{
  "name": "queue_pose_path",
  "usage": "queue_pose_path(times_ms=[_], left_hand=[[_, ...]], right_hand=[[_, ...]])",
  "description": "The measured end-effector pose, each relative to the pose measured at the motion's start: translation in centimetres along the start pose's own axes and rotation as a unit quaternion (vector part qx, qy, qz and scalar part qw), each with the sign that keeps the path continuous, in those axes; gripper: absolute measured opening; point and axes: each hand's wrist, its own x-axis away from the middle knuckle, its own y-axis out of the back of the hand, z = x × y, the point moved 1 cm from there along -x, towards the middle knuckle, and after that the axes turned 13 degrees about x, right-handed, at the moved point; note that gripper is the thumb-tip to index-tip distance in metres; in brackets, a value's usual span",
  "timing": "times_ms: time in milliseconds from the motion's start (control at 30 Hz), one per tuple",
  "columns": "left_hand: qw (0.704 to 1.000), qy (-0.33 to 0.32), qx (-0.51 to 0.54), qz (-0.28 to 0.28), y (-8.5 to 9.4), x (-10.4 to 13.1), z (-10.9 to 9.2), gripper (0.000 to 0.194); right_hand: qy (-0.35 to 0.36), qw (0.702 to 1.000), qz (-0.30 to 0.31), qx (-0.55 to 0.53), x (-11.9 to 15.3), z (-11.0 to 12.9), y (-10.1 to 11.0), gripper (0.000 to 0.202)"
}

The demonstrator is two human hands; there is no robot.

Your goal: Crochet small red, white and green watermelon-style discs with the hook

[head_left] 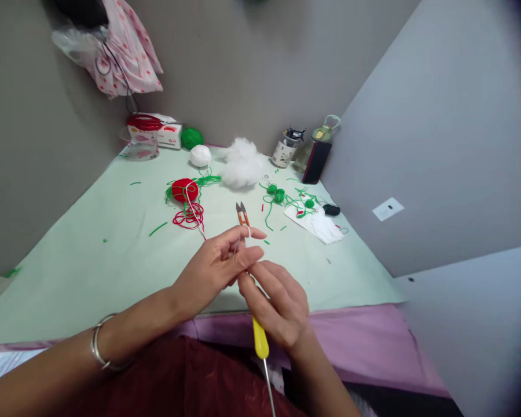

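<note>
Two hands engaged, fingertips meeting at the near edge of the surface. My left hand is closed on white yarn, with a loop over the index finger; my right hand grips the yellow-handled tool, its steel shaft pointing back towards me. Step, as judged: working yarn with the tool; its working tip is hidden by my fingers. Next move probably calls for steady yarn tension and a small right-wrist turn.

Clearances: snips lie just beyond my left fingertips; red yarn farther off, ahead and left. White paper sits ahead and right of my right hand. Widest room: left of my left hand, among green scraps.
</note>
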Motion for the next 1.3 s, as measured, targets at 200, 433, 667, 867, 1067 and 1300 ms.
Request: queue_pose_path(times_ms=[200, 433, 667, 867, 1067, 1300], left_hand=[[0.996, -0.049, -0.053, -0.049, 0.3, -0.1, 0.7, 0.028], [0.989, -0.118, -0.06, -0.072, 0.3, 0.2, 0.6, 0.017], [0.995, -0.061, 0.008, -0.083, 0.7, 0.4, 0.9, 0.021], [0.995, -0.072, -0.032, -0.06, 0.1, 1.1, 0.4, 0.016], [0.997, -0.042, -0.023, -0.055, 0.2, 1.4, -0.1, 0.021], [0.996, 0.004, 0.074, -0.043, 0.6, 0.8, 1.0, 0.043]], right_hand=[[0.001, 1.0, 0.006, 0.022, 0.2, -0.3, -0.3, 0.017], [-0.034, 0.999, 0.018, 0.013, 0.7, -0.4, 0.1, 0.019], [-0.055, 0.998, 0.006, 0.005, 0.9, -0.5, 0.5, 0.025], [-0.007, 0.999, 0.029, 0.036, 0.3, -0.6, 1.2, 0.022], [0.077, 0.996, 0.024, 0.048, -0.4, -1.6, 1.5, 0.02], [-0.038, 0.998, 0.043, 0.007, 1.3, -1.3, 1.4, 0.038]])
